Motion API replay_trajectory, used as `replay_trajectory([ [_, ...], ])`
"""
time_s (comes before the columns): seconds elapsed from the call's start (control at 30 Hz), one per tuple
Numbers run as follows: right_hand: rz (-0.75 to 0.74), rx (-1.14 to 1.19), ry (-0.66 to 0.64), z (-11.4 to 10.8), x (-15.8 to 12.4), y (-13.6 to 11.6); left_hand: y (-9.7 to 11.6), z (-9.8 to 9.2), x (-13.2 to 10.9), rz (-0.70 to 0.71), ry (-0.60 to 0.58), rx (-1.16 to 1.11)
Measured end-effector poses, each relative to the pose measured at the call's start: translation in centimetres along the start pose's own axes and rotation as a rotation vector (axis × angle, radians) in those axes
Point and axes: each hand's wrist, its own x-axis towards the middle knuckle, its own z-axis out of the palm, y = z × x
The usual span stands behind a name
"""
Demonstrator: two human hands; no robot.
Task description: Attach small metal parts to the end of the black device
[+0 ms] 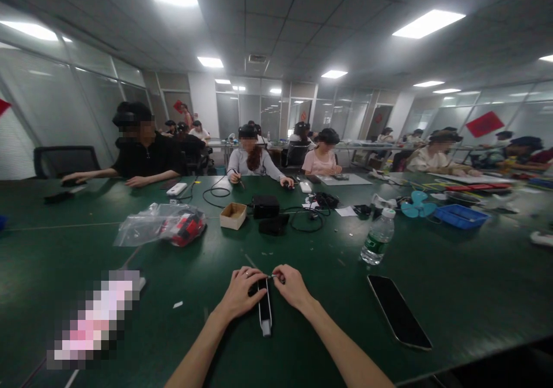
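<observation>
A long narrow black strip with a white edge and a pale near end [265, 310] lies on the green table in front of me. My left hand [242, 291] grips its far part from the left, thumb on one side and fingers across the top. Beside that far end, my right hand [294, 286] is closed in a pinch. Something small and thin [272, 277] shows at its fingertips, touching or very close to the strip's tip; its kind is too small to tell.
To the right are a water bottle [378, 238] and a dark-screened phone [400, 312]. Ahead lie a plastic bag with red and black contents [184, 225], a small open box [233, 215], black cables and a blue tray [462, 216]. Several people sit opposite.
</observation>
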Motion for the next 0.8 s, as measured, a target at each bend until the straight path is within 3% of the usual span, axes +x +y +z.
replay_trajectory([
  [0.33,0.074,0.204,0.022,0.23,-0.08,-0.31,-0.17,0.44,0.29,-0.002,0.003,0.041],
  [0.8,0.29,0.488,0.027,0.53,0.05,0.15,-0.49,0.98,0.32,-0.011,0.032,0.077],
])
